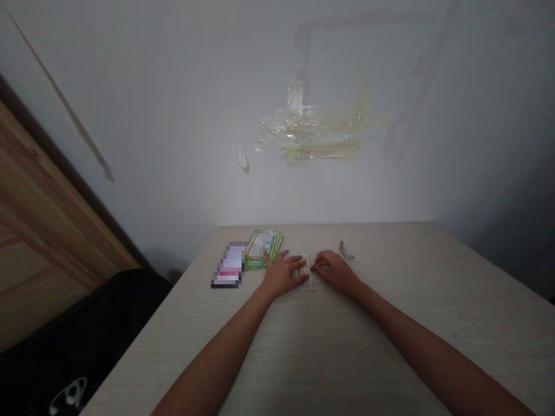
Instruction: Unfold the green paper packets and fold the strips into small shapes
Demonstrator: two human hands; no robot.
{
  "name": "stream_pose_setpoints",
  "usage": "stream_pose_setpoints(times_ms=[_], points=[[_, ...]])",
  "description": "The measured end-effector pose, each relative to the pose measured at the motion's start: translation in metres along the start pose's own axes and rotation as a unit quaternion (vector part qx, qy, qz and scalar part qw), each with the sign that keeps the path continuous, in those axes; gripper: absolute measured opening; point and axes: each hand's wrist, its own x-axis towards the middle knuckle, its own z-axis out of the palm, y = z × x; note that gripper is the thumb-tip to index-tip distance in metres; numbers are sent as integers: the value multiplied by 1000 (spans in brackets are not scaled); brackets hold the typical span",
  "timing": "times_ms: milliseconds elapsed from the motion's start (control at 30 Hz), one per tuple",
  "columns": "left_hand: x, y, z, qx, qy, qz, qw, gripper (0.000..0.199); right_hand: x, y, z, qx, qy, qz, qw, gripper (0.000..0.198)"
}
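A small printed slip (309, 281), pale with coloured markings, lies flat on the table in front of me. My left hand (282, 274) rests on its left part with the fingers spread, covering much of it. At the slip's right edge is my right hand (333, 269), its thumb and fingertips pinched together; whatever is between them is too small to make out. Just beyond my left hand lie several overlapping green and white printed packets or cards (262, 242). A little crumpled wrapper (346, 251), white and green, sits behind my right hand.
A phone with a lit, pixelated screen (229, 264) lies left of the green pile. The pale wood-grain table (277, 358) meets a wall (182, 115) with peeling clear tape (312, 133). A black bag or cloth (87, 323) and wooden panel (39, 231) stand at the left.
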Motion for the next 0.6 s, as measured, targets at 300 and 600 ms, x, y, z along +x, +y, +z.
stream_pose_setpoints(times_ms=[300, 600], points=[[0, 0, -1, -7, -1, 1, 1000, 48, 5, -2, 0, -73, -1, 38, 997, 8], [1, 0, -1, -6, -5, -1, 1000, 47, 8, 3, 6, -122, -26, 36, 992, 12]])
